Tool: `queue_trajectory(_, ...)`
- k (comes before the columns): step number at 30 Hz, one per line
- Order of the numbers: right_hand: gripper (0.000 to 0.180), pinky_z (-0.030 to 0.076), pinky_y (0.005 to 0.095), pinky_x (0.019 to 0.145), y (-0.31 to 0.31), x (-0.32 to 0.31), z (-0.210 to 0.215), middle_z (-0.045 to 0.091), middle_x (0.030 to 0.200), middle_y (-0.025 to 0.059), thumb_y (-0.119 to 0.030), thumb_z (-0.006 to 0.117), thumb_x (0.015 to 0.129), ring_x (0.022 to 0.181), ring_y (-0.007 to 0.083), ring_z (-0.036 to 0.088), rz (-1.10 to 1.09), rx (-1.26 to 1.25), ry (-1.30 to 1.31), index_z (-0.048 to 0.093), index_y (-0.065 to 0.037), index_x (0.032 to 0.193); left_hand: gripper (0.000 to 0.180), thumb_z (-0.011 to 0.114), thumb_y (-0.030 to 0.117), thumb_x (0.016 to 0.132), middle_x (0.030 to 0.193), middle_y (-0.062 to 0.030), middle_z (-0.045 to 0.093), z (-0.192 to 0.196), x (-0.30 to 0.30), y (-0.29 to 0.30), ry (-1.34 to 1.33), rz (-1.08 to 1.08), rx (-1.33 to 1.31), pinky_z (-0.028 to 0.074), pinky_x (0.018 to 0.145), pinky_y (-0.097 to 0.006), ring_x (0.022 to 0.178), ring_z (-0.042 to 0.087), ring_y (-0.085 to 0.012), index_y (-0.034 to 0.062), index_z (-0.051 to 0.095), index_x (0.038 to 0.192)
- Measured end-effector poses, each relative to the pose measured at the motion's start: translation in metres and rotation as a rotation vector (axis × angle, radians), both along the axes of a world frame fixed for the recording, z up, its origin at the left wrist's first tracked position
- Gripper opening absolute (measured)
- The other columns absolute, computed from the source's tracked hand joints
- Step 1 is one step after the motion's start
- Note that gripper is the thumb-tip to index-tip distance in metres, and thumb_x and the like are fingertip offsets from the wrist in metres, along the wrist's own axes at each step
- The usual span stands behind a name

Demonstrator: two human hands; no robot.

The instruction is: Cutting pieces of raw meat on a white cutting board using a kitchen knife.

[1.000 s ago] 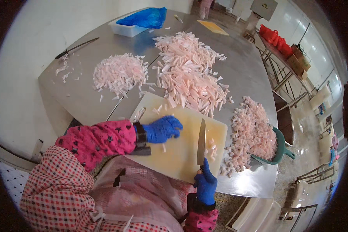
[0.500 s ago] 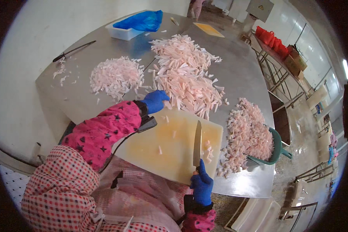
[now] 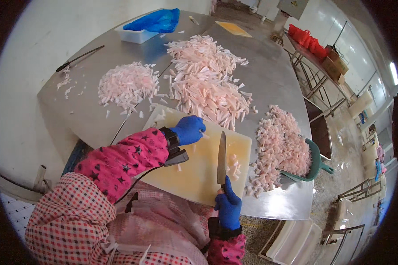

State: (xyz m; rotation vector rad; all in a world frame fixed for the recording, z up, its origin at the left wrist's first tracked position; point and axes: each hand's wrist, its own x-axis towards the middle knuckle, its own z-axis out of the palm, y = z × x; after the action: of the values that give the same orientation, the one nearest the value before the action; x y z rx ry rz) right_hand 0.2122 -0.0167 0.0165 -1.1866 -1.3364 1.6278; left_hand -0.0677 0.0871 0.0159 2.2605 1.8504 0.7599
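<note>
Left side of steel table (image 3: 269, 62): slim dark tool (image 3: 80, 57) with black handle, lying slantwise. Farther back: white plastic tub (image 3: 135, 36), crumpled blue plastic bag (image 3: 154, 20) draped over it. Near table's far edge: flat yellow board (image 3: 233, 29) with pale border. Across room, right: side table (image 3: 313, 61) bearing red plastic bags (image 3: 307, 41), brown cardboard boxes (image 3: 334, 66) beside them. Top edge: grey box (image 3: 292, 7), partly cut off.

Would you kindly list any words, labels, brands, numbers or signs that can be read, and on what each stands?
No words, brands or numbers can be read.
Grey box, top: a yellow triangular sign, symbol too small to read.
Knife and cutting board: no legible lettering.
Cardboard boxes: any print is too blurred.
</note>
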Motion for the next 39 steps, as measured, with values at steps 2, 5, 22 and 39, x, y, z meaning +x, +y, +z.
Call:
queue_trajectory(2, 0.047, 0.037, 0.0191, 0.043, -0.001, -0.002, 0.004, 0.058, 0.083, 0.0017, 0.000, 0.047, 0.081, 0.048, 0.0032, 0.039, -0.004, 0.025, -0.037, 0.041, -0.006, 0.127, 0.011, 0.055, 0.007, 0.059, 0.077, -0.0112, 0.054, -0.009, 0.015, -0.001, -0.035, 0.012, -0.083, 0.042, 0.067, -0.041, 0.077, 0.052, -0.0308, 0.0070, 0.060, 0.069)
queue_trajectory(5, 0.046, 0.037, 0.0190, 0.044, 0.000, -0.004, 0.014, 0.057, 0.082, 0.0016, -0.001, 0.046, 0.081, 0.048, 0.0033, 0.038, 0.003, 0.039, -0.104, 0.042, -0.007, 0.127, 0.012, 0.054, 0.005, 0.056, 0.077, -0.0116, 0.053, -0.017, 0.035, -0.013, -0.031, -0.249, -0.074, 0.042, 0.068, -0.039, 0.079, 0.052, -0.0299, 0.0057, 0.059, 0.067)
queue_trajectory(22, 0.044, 0.037, 0.0191, 0.047, -0.002, -0.005, 0.019, 0.048, 0.067, -0.0025, -0.004, 0.052, 0.081, 0.053, 0.0032, 0.040, 0.052, 0.062, -0.216, 0.046, -0.009, 0.125, 0.015, 0.055, 0.021, 0.073, 0.072, -0.0122, 0.056, -0.006, 0.067, -0.084, -0.005, -0.063, -0.127, 0.044, 0.061, -0.043, 0.069, 0.056, -0.0317, 0.0085, 0.062, 0.077)
queue_trajectory(39, 0.045, 0.039, 0.0260, 0.047, 0.004, -0.028, 0.004, 0.048, 0.058, 0.0040, -0.005, 0.051, 0.082, 0.047, 0.0101, 0.043, 0.159, 0.472, -0.495, 0.046, -0.015, 0.125, 0.013, 0.055, 0.020, 0.069, 0.069, -0.0149, 0.057, -0.010, 0.077, -0.093, -0.127, -0.084, -0.122, 0.044, 0.059, -0.045, 0.064, 0.056, -0.0349, 0.0072, 0.057, 0.067)
